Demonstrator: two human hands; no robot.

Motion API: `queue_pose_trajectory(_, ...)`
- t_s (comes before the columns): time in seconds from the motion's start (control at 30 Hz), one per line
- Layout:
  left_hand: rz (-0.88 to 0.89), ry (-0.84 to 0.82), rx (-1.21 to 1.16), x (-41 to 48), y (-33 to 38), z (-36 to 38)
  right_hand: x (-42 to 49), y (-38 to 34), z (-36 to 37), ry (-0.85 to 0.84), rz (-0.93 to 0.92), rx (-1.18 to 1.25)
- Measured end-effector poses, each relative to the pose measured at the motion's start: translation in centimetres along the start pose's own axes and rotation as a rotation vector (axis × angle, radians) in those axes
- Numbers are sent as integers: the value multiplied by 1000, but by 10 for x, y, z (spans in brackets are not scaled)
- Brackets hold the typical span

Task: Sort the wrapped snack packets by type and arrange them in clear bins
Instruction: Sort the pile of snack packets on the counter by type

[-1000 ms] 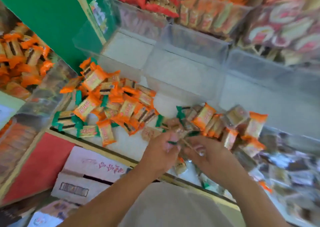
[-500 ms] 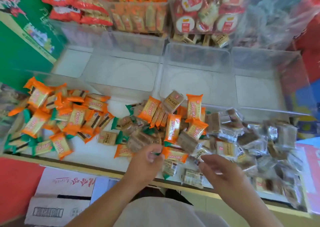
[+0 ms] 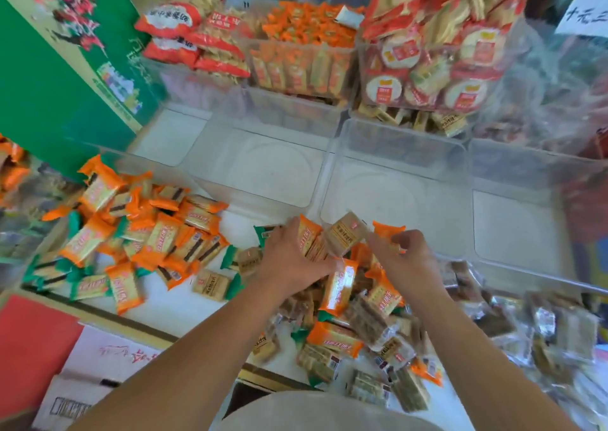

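Counter (image 3: 184, 312) carries all loose packets. Clear bins (image 3: 394, 200) sit just behind them. Orange pile (image 3: 148, 233) lies at your left, mixed pile (image 3: 355, 315) in middle, under your hands. Your left hand (image 3: 292, 259): fingers wrapped round small stack (image 3: 311, 238) on top of mixed pile. Your right hand (image 3: 408, 259): fingers pinch one orange packet (image 3: 388, 229), held up near front wall of bins.

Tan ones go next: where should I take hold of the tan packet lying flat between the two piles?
Probably from above, with the grip pinching the tan packet across its two long edges. It lies flat on the white shelf, bare on its near side, while orange packets crowd its left end.
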State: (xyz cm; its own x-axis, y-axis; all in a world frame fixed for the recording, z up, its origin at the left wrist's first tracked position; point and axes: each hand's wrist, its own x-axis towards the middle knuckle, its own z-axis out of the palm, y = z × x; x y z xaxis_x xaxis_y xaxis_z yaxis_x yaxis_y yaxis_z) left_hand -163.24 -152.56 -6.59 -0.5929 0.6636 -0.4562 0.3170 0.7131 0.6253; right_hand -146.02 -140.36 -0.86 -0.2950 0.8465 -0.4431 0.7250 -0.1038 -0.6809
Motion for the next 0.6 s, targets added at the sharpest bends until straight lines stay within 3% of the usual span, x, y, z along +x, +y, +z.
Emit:
queue_pose_trajectory(0.13,41,31,48,-2,2,5,11,-8,17,77,33,111)
queue_pose_trajectory(0.37,84,70,32,-21,-6,30,23,-7,35,7,-9,-31)
queue_pose_trajectory(0.6,82,194,-200,-24,-11,43,10,11,11,40,-81,117)
